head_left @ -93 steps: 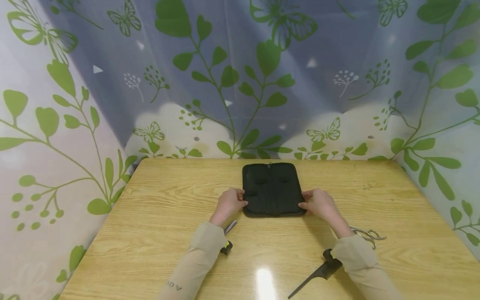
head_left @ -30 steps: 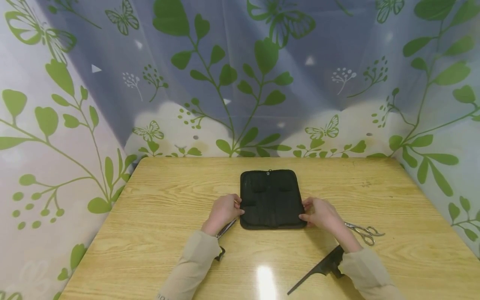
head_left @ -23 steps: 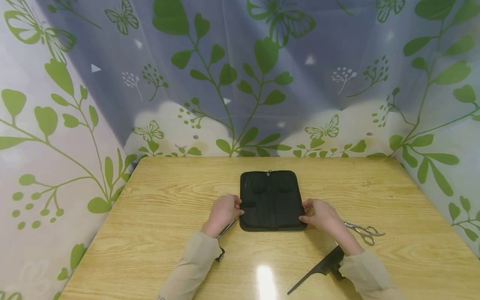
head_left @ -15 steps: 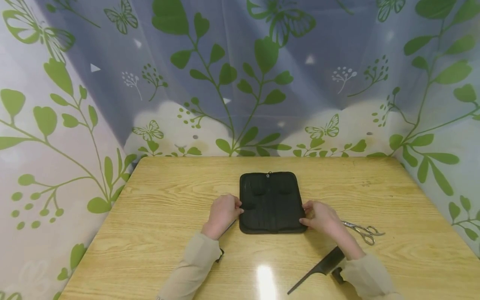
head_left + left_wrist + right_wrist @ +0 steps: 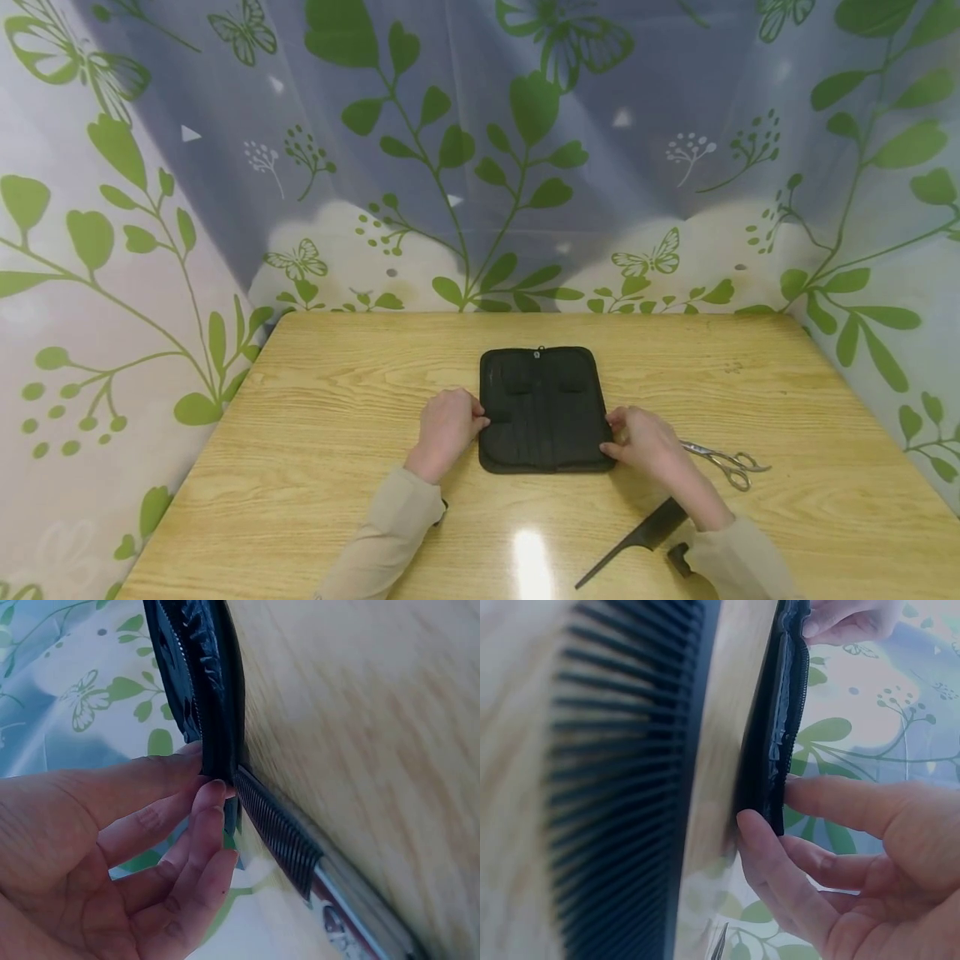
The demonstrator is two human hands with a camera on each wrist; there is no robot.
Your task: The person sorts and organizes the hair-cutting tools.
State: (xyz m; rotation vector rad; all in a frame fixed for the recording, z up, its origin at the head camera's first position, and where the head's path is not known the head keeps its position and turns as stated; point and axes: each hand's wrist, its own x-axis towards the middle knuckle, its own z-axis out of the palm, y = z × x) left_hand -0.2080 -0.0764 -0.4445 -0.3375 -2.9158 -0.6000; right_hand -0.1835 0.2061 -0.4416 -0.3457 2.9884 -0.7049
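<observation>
Both pinching now, the left hand (image 5: 444,429) and the right hand (image 5: 645,437) each grip a side edge of the black zip case (image 5: 573,425), spread between them over the bench (image 5: 337,375). It looks light, soft-skinned over panels stiff enough to lie flat, so opposite rims seem the right hold, the middle fold likely to bend first. Toothed zip (image 5: 185,667) along the padded edge, fine-toothed dark comb (image 5: 656,527) nearer the body by the right wrist, shiny looped metal scissors (image 5: 723,460) just outside it!
</observation>
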